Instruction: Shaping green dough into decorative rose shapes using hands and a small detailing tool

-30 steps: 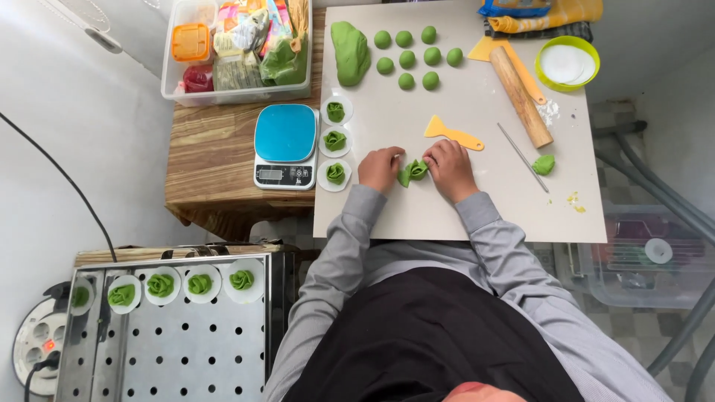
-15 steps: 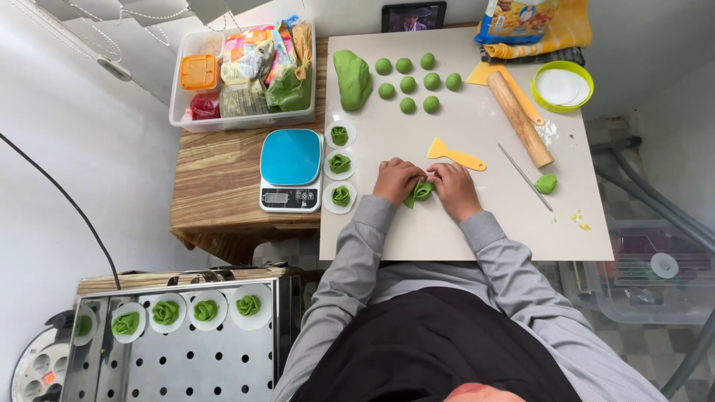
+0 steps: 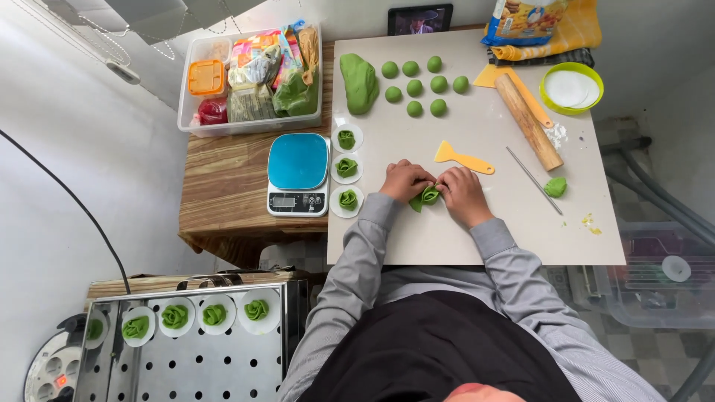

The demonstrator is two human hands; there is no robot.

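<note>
Hands meet at the near middle of the pale work board: left hand and right hand both pinch the same green dough piece, fingers curled tight around its folds, the dough resting on the board between them. Just left, three shaped green rolls on white paper rounds line the board's edge, right beside a blue kitchen scale on the wooden table. Just beyond the hands lies a yellow scraper, and right of it a thin metal rod and a wooden rolling pin. Farther out, small green dough balls cluster beside a big green dough lump.
</note>
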